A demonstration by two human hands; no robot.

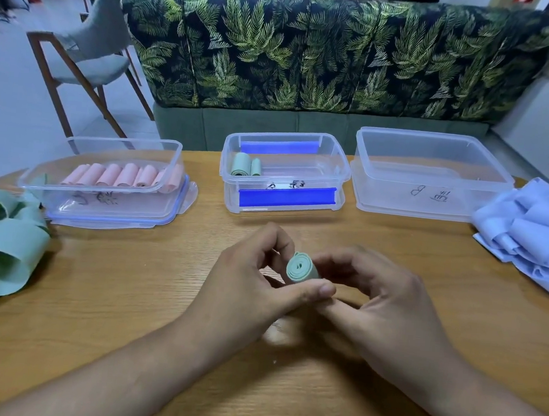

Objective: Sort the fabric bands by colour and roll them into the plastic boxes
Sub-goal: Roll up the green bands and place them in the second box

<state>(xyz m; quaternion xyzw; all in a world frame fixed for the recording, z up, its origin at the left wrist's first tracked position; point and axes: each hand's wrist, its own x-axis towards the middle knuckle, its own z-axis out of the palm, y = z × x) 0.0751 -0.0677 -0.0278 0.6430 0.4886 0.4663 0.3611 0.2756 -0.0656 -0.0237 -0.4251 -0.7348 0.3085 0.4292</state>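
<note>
Green roll [302, 269] is sitting between both hands just above the counter [130, 295], near its front middle. Left hand [251, 284] is pinching it, thumb under and curled fingers [279, 240] over the top. Right hand [380, 296] is gripping the roll's far end with curled fingers, the tips hiding behind the roll. Roll is looking fully wound: spiral end is facing the camera, and no loose tail is showing.

Green box [334, 171], middle of the row, is holding two green rolls [246, 165] at its left end; most of its floor is lying bare. Pink box [73, 190], on the left, is carrying a full row of pink rolls [123, 174]. Right box [429, 204] is holding nothing that can be seen.

Loose green bands [4, 244] are lying heaped at the counter's left edge. Blue bands [531, 232] are lying unrolled in a heap at the right edge, just beside the right box.

Judgement: task is running roughly a third along.
- Pink is appearing done, since no loose pink bands are showing.
- Green is barely begun, this roll being the third.
- Blue is not yet started.

Sorting by colour is looking complete; rolling is what is remaining.
</note>
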